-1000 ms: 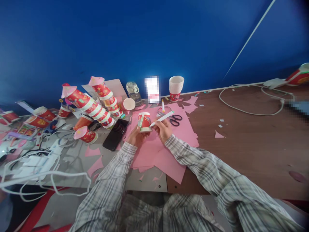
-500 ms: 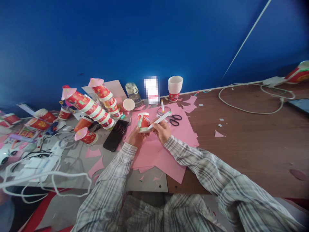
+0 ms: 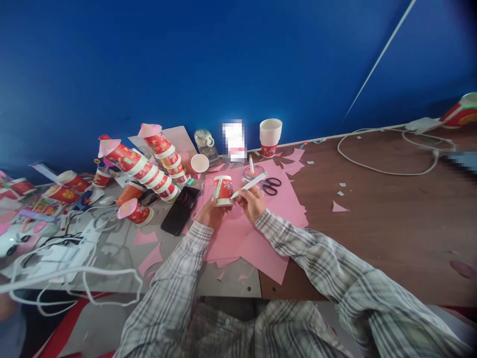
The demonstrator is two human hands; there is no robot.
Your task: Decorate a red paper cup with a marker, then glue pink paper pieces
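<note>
Blurred patch [image 3: 234, 140] at back edge of worktop [image 3: 372, 219] — contents unreadable. Second blurred patch [image 3: 462, 160] nr. right edge, likewise. Red cup [image 3: 464, 109] at far right corner, cut off by frame. Most of left hand [image 3: 210, 213] hidden behind paper cup [image 3: 223, 190]. Pen [image 3: 249, 184] tip vs. cup wall — contact too small to tell. Cup print illegible.

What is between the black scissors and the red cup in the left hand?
In the head view, the white marker held by the right hand spans that gap, its tip at the cup and its tail toward the scissors.
</note>
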